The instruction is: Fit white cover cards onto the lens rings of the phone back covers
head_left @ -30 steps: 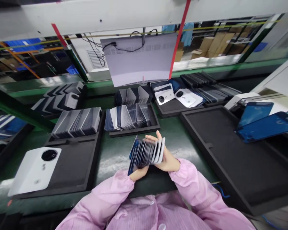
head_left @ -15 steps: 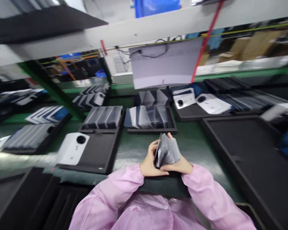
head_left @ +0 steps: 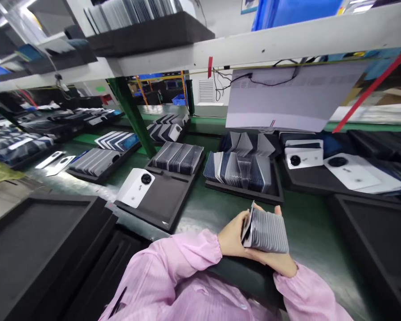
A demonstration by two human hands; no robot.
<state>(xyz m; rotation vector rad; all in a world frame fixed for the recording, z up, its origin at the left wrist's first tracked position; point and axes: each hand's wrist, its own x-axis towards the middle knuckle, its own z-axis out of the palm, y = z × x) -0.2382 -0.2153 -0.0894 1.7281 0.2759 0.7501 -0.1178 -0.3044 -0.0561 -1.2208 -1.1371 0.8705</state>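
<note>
Both my hands are wrapped round a thick stack of phone back covers (head_left: 269, 229), its pale grey edges lined up side by side. My left hand (head_left: 234, 235) grips the stack's left end, where the outermost cover leans slightly apart from the others. Under and behind the right part, my right hand (head_left: 277, 262) supports it, with fingertips showing above the far edge. Just beyond the hands stands a black foam tray (head_left: 247, 192) packed with upright dark and grey covers (head_left: 234, 171).
To the left, a white back cover (head_left: 136, 187) with a round black camera area lies on another black tray (head_left: 167, 196). A large black tray (head_left: 381, 240) is at right, another (head_left: 50, 249) at lower left. A white shelf beam (head_left: 234, 44) crosses overhead, with a green post (head_left: 132, 116) below.
My view has turned left, so the bench appears shifted right. The stack, loosely fanned before, now shows its edges more evenly side by side. Both hands keep hold of it.
</note>
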